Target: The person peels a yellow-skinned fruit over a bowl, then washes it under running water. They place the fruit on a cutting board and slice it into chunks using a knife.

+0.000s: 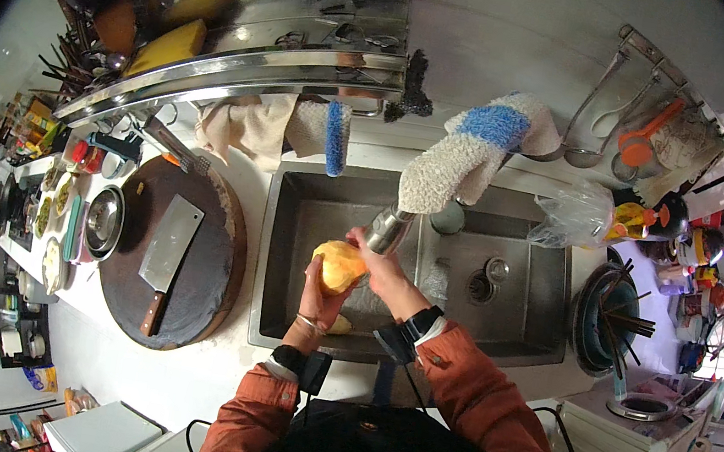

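My left hand (319, 300) grips a peeled yellow-orange root vegetable (337, 267), perhaps a sweet potato, over the left basin of a double steel sink (308, 211). Beneath the end of the metal faucet spout (391, 229) is my right hand (388, 277), against the vegetable's right side. The spout partly covers its fingers, so their grip is unclear. A white and blue terry cloth (470, 144) wraps the upper faucet. Partly behind my left wrist, a pale yellow piece (341, 325) lies on the basin floor.
Left of the sink, a cleaver (172, 244) rests on a round chopping block (207, 287), with steel bowls (104, 221) beyond. Chopsticks (622, 323) lie across stacked bowls (587, 327) at the right. Cloths (243, 129) hang from the rack (266, 67); ladles (589, 119) hang on the wall.
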`<state>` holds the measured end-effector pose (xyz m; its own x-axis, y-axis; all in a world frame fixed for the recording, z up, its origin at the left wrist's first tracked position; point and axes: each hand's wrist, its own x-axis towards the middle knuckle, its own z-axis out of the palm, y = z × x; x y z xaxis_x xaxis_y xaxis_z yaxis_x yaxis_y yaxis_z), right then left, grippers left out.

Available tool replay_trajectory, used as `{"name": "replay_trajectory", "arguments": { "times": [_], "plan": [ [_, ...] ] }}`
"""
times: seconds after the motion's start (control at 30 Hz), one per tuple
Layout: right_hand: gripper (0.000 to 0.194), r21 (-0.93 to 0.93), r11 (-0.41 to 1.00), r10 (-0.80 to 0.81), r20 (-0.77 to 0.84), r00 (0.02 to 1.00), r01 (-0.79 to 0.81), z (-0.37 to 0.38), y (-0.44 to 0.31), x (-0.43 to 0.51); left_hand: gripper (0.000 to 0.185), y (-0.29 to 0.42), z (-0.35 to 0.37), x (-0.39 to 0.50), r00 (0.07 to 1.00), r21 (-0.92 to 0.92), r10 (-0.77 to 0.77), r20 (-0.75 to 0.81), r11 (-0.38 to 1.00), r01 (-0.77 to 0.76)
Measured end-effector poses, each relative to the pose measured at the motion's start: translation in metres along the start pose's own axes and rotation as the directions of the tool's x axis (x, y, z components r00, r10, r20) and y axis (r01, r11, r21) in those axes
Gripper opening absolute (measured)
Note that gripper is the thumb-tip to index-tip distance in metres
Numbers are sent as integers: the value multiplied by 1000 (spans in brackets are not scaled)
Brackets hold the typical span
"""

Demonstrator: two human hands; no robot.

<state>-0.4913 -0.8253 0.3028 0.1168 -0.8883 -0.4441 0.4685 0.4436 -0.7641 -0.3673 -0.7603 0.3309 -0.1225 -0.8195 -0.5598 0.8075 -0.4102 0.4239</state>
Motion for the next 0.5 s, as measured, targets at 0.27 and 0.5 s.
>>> {"name": "replay_trajectory", "arguments": {
  "times": [0.27,0.5],
  "plan": [
    [24,527,829,65,242,968,-187,-30,0,9,55,6,5,-5,1000,-118,22,-20,993,-24],
    [18,643,765,104,-60,993,-42,-21,-25,-3,57,-4,29,9,997,-200,80,-8,977,-80]
  ]
}}
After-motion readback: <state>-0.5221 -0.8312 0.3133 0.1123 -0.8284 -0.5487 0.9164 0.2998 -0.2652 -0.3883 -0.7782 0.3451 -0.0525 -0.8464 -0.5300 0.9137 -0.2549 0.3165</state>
